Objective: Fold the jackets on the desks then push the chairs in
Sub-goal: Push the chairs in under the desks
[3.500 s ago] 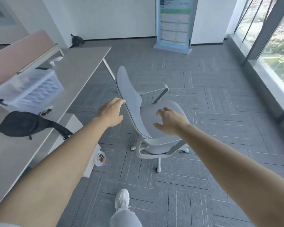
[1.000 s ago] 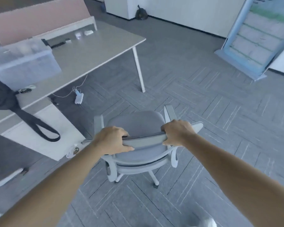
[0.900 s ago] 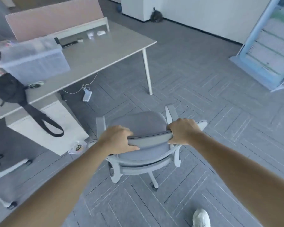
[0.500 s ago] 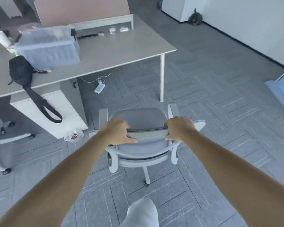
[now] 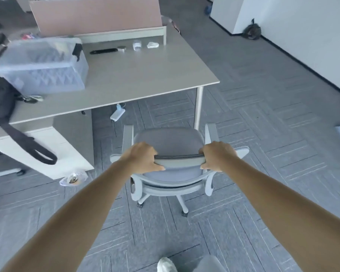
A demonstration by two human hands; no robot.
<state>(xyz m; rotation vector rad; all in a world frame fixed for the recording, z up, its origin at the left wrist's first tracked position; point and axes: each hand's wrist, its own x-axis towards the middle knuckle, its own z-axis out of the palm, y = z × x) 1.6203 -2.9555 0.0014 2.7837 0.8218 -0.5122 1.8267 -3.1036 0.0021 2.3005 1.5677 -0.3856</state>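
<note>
- Gripping the top edge of the backrest, the left hand curls its fingers over the rim near the left end, with the thumb on the near face.
- The right hand holds the same edge near its right end, fingers wrapped over the top.
- The chair stands on the grey carpet, seat turned toward the desk. It sits just short of the desktop's front edge, close to the white desk leg, and is not yet under the desk.
- On the desk's left part sits a clear plastic bin. A black bag lies just beside it, and its strap hangs down over a white drawer cabinet.
- A white power strip lies on the floor under the desk.
- A crumpled plastic bag lies by the cabinet's corner.
</note>
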